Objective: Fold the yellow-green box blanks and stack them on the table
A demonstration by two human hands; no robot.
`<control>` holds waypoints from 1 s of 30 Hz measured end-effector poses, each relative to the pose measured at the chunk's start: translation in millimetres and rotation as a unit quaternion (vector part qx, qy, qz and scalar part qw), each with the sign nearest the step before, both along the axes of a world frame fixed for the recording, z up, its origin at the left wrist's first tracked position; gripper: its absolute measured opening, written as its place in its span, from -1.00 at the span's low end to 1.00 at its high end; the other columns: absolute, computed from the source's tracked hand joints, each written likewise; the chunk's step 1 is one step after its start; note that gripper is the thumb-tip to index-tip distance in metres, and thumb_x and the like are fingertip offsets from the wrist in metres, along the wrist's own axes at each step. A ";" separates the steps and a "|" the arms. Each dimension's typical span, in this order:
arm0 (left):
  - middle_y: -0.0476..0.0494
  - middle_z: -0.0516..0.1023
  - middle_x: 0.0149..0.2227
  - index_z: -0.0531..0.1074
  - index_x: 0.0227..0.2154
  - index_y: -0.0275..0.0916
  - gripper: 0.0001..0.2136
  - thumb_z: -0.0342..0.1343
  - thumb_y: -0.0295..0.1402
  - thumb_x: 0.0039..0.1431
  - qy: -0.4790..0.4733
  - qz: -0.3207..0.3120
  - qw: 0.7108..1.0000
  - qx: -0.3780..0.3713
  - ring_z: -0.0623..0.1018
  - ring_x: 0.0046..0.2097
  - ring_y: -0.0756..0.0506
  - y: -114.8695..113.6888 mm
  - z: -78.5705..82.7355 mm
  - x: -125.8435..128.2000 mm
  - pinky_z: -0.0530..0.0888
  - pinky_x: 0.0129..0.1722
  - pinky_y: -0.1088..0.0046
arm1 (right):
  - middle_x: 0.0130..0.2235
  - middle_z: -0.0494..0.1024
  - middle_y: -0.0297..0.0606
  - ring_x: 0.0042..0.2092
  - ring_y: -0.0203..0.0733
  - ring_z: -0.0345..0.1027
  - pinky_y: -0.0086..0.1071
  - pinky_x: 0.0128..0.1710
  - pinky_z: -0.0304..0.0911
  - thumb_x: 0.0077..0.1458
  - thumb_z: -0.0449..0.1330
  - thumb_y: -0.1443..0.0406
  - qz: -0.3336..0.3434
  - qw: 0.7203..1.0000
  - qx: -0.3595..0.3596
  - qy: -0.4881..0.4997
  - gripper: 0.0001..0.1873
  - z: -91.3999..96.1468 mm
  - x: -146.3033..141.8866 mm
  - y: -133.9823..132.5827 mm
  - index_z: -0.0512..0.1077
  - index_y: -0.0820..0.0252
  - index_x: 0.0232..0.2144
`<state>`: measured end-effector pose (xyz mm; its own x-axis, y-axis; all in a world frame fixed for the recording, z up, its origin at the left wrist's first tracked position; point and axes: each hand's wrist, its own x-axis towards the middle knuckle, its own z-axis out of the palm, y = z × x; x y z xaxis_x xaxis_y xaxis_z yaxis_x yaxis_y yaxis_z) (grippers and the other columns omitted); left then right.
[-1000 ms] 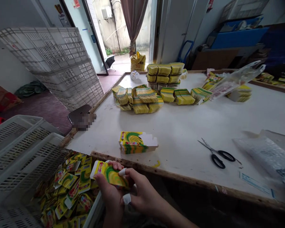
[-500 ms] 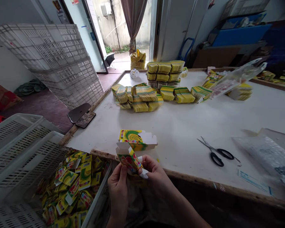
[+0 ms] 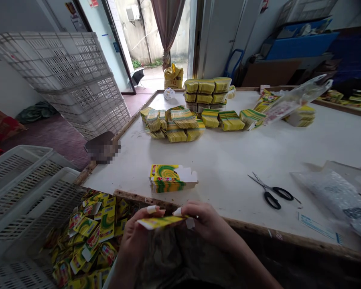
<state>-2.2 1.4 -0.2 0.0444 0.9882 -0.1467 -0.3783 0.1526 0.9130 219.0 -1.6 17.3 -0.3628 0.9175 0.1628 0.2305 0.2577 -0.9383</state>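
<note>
Just before table edge, yellow-green carton lies crosswise, long axis left-right; left fingers, right fingers pinching it.

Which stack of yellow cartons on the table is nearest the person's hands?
The lone stack near the table's front edge, with a white flap at its right end; the other stacks lie farther back.

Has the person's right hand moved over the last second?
Yes: to the right. Judged against the carton stack resting on the table, the right hand now sits farther right.
</note>
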 end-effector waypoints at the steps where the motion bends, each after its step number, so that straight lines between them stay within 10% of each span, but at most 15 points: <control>1: -0.32 0.64 -0.16 0.57 -0.13 -0.25 -0.34 0.21 0.20 -0.15 0.019 -0.071 0.997 0.010 0.60 -0.12 -0.34 0.6 4.0 -6.4 0.54 -0.12 0.17 | -0.31 0.53 -0.24 -0.25 -0.21 0.34 -0.40 -0.26 0.21 0.03 0.08 0.58 0.021 0.998 0.043 -0.051 -0.68 4.4 3.7 0.9 0.54 0.20 -0.29; 6: -0.24 0.44 0.14 0.20 0.23 -0.15 -0.09 0.43 -0.13 -0.24 0.250 -0.304 0.919 0.030 0.42 0.15 -0.33 1.4 9.2 -2.5 0.36 0.12 0.20 | -0.31 0.55 -0.31 -0.24 -0.19 0.30 -0.34 -0.21 0.22 0.21 0.14 0.43 0.093 0.955 0.202 -0.195 -0.81 14.7 4.0 4.4 0.53 0.09 -0.28; 13: -0.21 0.51 -0.05 0.17 0.07 -0.22 -0.42 0.24 -0.30 -0.02 0.375 -0.088 0.923 0.020 0.53 -0.04 -0.22 -12.2 -11.3 45.7 0.44 -0.03 0.23 | -0.22 0.43 -0.21 -0.25 -0.23 0.37 -0.44 -0.30 0.34 0.20 0.03 0.50 -0.208 0.945 0.250 -0.043 -0.71 -21.5 -18.8 -12.3 0.46 0.11 -0.16; 21: -0.28 0.55 -0.08 0.15 0.12 -0.26 -0.32 0.29 -0.22 -0.04 0.410 0.012 0.907 0.094 0.57 -0.07 -0.25 -16.3 -20.5 48.7 0.51 -0.13 0.26 | -0.32 0.45 -0.31 -0.41 -0.24 0.30 -0.39 -0.41 0.30 0.09 0.26 0.28 -0.248 0.932 -0.084 0.251 -0.81 -27.4 -30.6 -26.1 0.37 0.05 -0.21; 27: -0.30 0.50 0.04 0.07 0.23 -0.20 -0.26 0.27 -0.34 0.00 0.416 -0.050 0.884 0.207 0.55 0.01 -0.23 -24.0 -29.6 43.6 0.51 -0.07 0.29 | -0.48 0.41 -0.38 -0.40 -0.25 0.25 -0.43 -0.41 0.18 -0.04 0.34 0.12 -0.177 0.935 -0.165 0.260 -0.72 -11.0 -1.8 -0.4 0.41 0.18 -0.41; 30: -0.31 0.47 0.08 0.06 0.24 -0.16 -0.25 0.27 -0.39 0.01 0.402 -0.029 0.882 0.244 0.53 0.06 -0.24 -28.7 -33.6 45.6 0.50 -0.04 0.29 | -0.52 0.45 -0.36 -0.45 -0.26 0.27 -0.43 -0.43 0.19 -0.08 0.33 0.06 -0.150 0.874 -0.308 0.346 -0.67 -9.8 -6.4 0.9 0.46 0.21 -0.45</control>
